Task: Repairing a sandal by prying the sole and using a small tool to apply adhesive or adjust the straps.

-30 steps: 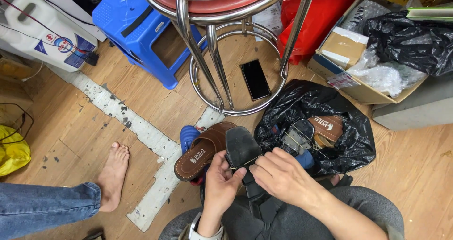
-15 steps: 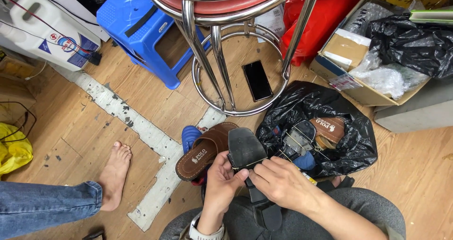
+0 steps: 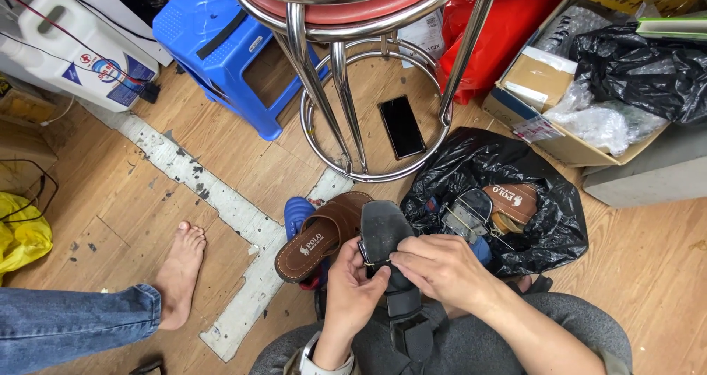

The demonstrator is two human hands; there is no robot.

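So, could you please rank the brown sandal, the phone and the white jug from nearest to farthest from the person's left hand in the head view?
1. Brown sandal: just up and left of the left hand, on the floor.
2. Phone: farther up, inside the stool's base ring.
3. White jug: far upper left corner.

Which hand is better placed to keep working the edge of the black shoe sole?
Probably the right hand: its fingertips pinch at the sole's side edge, while the left hand cradles the shoe from below, steadying it.
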